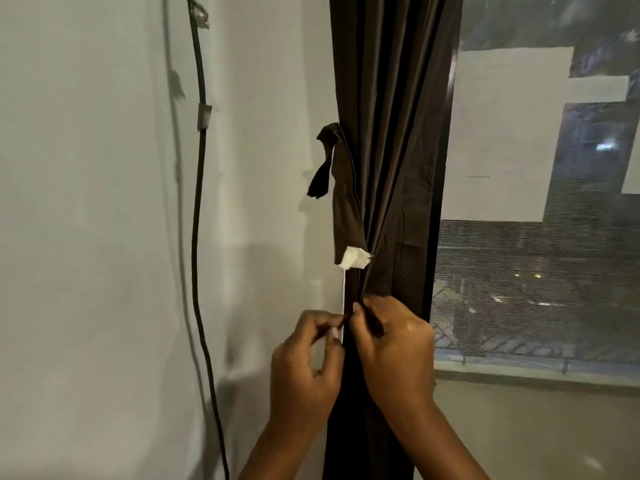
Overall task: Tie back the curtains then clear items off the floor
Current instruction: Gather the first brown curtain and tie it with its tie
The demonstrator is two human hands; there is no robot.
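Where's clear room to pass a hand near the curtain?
Bare white wall between the black cable and the gathered dark brown curtain is free. Crowded low at the curtain's edge: left hand and right hand pinch there, below the white tie strip.

The curtain (388, 140) runs off the top and bottom edges — both forearms are cut at the bottom edge; what the left hand (304, 362) and right hand (391, 348) pinch is hidden behind their fingers
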